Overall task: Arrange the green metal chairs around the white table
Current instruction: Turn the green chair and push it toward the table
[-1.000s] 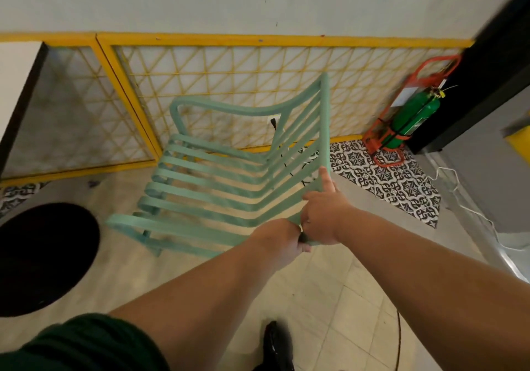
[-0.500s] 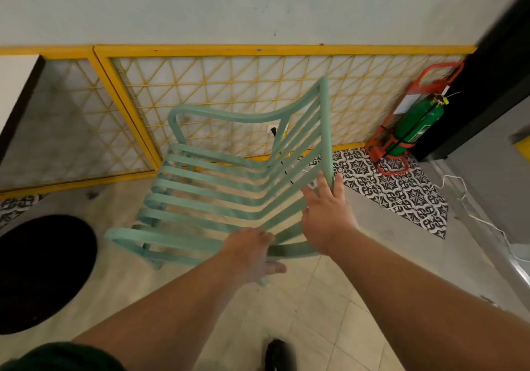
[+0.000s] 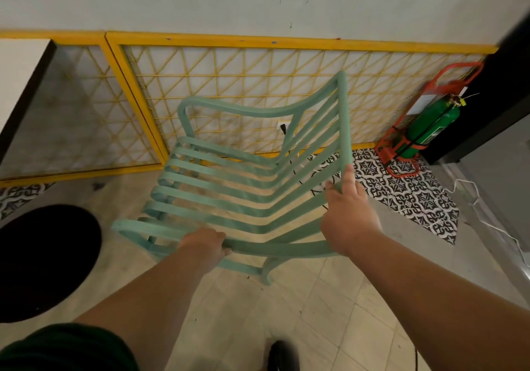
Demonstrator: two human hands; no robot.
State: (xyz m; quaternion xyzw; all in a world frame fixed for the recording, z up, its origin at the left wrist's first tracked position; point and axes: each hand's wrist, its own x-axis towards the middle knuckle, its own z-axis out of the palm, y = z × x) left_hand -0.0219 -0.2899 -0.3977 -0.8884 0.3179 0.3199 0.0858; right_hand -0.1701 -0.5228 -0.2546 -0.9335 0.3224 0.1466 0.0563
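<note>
The green chair (image 3: 243,187) stands on the tiled floor (image 3: 301,313) just in front of the yellow lattice panel (image 3: 229,83), its seat slats running toward the panel and its back rising on the right. The left hand (image 3: 205,246) is wrapped around the near side rail of the seat, while the right hand (image 3: 348,215) is closed on the lower part of the back's outer edge; the two hands are set apart along the near side, a hold that looks meant to steady both seat and back for lifting or turning the chair. A corner of the white table (image 3: 17,83) shows to the left of the chair, well apart from it, so the chair is probably headed that way. Right of the chair, near the panel's end, a red stand (image 3: 401,152) cradles a green cylinder (image 3: 427,125), tilted back against the wall.
</note>
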